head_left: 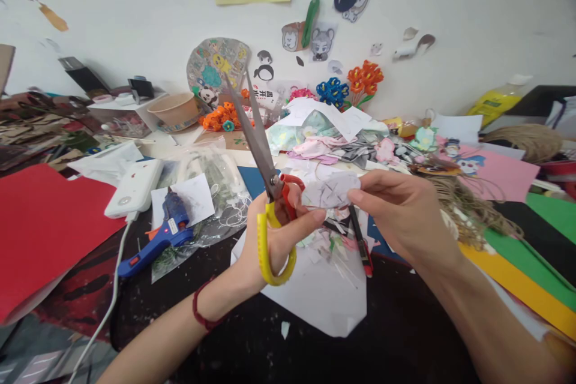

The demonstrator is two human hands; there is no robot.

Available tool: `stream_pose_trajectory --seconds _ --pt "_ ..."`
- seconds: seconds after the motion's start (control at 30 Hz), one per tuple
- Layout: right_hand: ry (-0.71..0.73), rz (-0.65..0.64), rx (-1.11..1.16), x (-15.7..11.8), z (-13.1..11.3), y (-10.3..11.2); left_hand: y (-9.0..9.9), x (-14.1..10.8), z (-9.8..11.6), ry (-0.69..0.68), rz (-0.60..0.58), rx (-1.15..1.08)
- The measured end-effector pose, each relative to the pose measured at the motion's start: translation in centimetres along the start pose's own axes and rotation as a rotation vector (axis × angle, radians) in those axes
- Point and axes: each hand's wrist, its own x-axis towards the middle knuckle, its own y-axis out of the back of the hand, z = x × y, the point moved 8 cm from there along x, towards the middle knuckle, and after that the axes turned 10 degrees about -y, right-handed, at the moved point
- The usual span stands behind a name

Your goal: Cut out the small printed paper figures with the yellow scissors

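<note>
My left hand (281,234) has scissors (258,156) with yellow and red handles hooked in it, the blades pointing up and slightly apart. Its thumb and fingers also close on the lower left edge of a small white paper cutout (332,189) with dark drawn lines. The right edge of that cutout is pinched between the thumb and fingers of my right hand (400,210). Below both hands lies a white paper sheet (328,306) with paper scraps. A black and red pen-like tool (361,243) rests at the sheet's right side.
A blue glue gun (168,231) and a white power bank (134,189) with a cable lie to the left, near red paper (49,234). Fabric pieces (315,147) are heaped at the back. Twine (472,204) and coloured sheets (531,276) lie to the right.
</note>
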Motion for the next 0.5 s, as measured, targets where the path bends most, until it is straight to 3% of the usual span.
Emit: stream_pose_trajectory --seconds 0.3,0.5 --pt "0.039 0.01 -0.063 0.0 -0.4 -0.1 0.0 -0.4 1.2 -0.057 0.068 0.099" --pt "0.01 -0.027 -0.005 -0.1 -0.2 -0.4 0.1 -0.2 -0.1 0.024 0.021 -0.011"
